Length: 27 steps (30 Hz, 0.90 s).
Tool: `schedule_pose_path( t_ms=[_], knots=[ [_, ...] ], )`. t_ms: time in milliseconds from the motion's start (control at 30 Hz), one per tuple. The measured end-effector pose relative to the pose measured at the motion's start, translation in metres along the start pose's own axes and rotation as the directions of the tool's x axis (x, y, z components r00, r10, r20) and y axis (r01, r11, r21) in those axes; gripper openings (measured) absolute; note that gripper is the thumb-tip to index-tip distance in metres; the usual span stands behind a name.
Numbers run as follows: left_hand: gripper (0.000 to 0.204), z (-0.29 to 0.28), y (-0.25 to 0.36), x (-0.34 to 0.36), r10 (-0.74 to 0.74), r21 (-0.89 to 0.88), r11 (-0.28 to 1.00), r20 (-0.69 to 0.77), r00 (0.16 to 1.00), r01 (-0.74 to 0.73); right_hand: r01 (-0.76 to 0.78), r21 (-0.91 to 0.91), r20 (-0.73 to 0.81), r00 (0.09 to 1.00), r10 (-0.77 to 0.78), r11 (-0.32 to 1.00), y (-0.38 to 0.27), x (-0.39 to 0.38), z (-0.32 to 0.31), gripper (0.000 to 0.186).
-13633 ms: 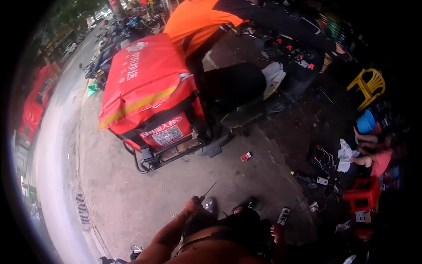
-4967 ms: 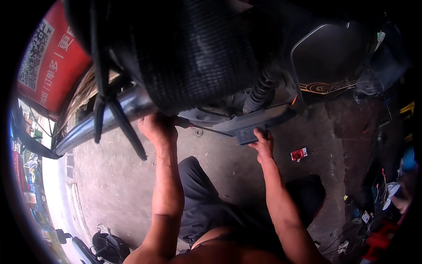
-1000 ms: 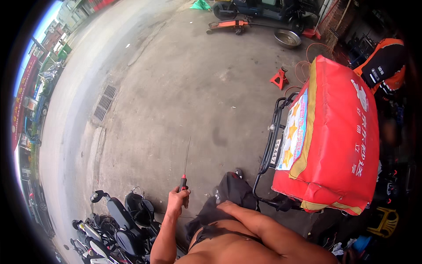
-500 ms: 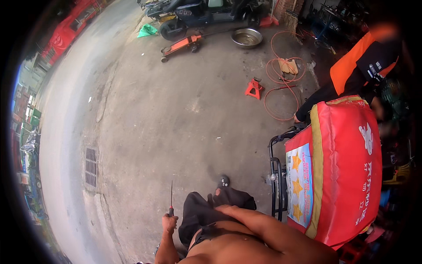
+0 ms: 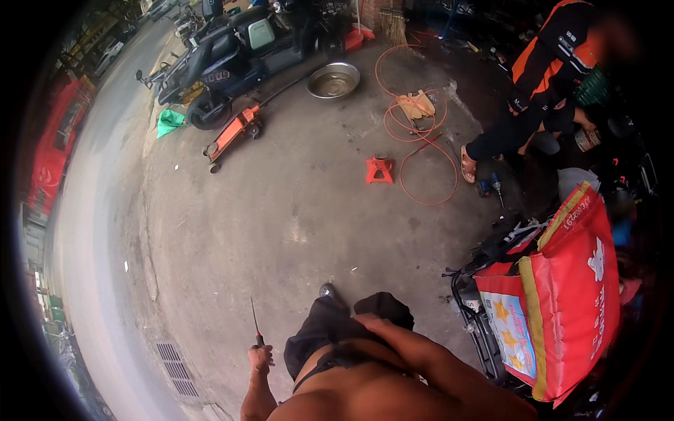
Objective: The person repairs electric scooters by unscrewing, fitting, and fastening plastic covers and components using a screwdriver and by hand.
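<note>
My left hand [image 5: 260, 359] is closed round the dark and red handle of a long screwdriver [image 5: 257, 330]. Its thin shaft points forward, up off the ground. My right hand [image 5: 370, 323] rests against the dark trousers [image 5: 319, 326] at my thigh; its fingers are too small and too merged with the cloth to make out. One dark shoe [image 5: 327, 290] shows ahead of my legs. Off to my right stands a vehicle with a large red delivery box [image 5: 572, 295] on a black metal rack [image 5: 477, 330].
An orange floor jack [image 5: 235, 133], a metal basin [image 5: 333, 81] and a parked scooter [image 5: 225, 63] stand ahead. A red jack stand [image 5: 379, 170] is near a coiled orange hose [image 5: 428, 196]. Beside a power drill [image 5: 491, 186], another person [image 5: 540, 77] bends over. A drain grate [image 5: 177, 368] lies left.
The view has swung round, and the jack, basin and stand sit further left and nearer. More of the other person shows. My left hand still grips the screwdriver; a leg has stepped.
</note>
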<state>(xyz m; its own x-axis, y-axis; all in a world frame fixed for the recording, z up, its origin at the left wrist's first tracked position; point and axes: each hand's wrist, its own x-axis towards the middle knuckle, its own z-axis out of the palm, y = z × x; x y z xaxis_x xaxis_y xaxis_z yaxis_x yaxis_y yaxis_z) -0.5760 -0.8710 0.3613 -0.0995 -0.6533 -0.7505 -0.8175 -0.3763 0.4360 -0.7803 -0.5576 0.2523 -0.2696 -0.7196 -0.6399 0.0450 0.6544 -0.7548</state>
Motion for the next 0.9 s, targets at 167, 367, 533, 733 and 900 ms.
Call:
schedule_pose_path(
  t_ms=[167,367,533,733,900],
  knots=[
    [0.02,0.053,0.209,0.059,0.267,0.269,0.904,0.251,0.93,-0.332,-0.152,0.283,-0.193,0.958,0.212,0.947,-0.022,0.036,-0.058,0.041],
    [0.019,0.134,0.347,0.081,0.424,0.292,0.805,0.326,0.845,-0.517,0.233,0.392,-0.746,0.647,0.159,0.89,-0.055,0.037,-0.195,0.017],
    [0.017,0.187,0.366,0.125,0.391,0.424,0.78,0.244,0.888,-0.46,0.191,0.502,-0.796,0.483,0.364,0.843,0.001,0.053,-0.336,0.019],
    [0.019,0.198,0.393,0.143,0.16,0.402,0.886,0.201,0.966,-0.231,0.078,0.464,-0.83,0.387,0.403,0.882,0.064,0.047,-0.44,0.02],
    [0.016,0.23,0.481,0.177,0.103,0.419,0.887,0.225,0.969,-0.192,0.049,0.655,-0.728,0.311,0.611,0.754,0.054,0.07,-0.47,0.016]
  ],
)
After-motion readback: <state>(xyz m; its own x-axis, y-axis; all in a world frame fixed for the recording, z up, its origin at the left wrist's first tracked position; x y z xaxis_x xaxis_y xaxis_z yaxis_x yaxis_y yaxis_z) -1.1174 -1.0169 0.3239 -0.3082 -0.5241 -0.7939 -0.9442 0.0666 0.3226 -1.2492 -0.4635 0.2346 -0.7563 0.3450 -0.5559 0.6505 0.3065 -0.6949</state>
